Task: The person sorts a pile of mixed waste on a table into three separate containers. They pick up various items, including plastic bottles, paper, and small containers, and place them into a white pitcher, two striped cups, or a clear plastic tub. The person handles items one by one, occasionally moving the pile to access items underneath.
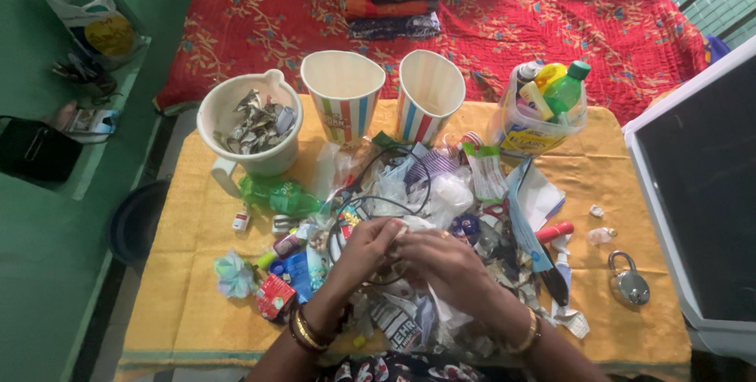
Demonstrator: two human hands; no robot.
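My left hand (364, 250) and my right hand (442, 260) meet over a heap of mixed litter (425, 193) on a table with a yellow cloth (197, 272). Both hands pinch a small pale scrap (400, 230) between their fingertips. The heap under them holds plastic bags, wrappers, paper bits and a black cable (378, 169). Bangles sit on both wrists. What exactly the scrap is stays too small to tell.
At the table's far edge stand a white bucket (236, 102) with metal scraps, two striped paper cups (343, 94) (429, 94) and a clear tub of bottles (539, 114). A padlock (628, 280) lies right. A screen (701, 193) borders the right side; a red bedspread (551, 27) lies beyond.
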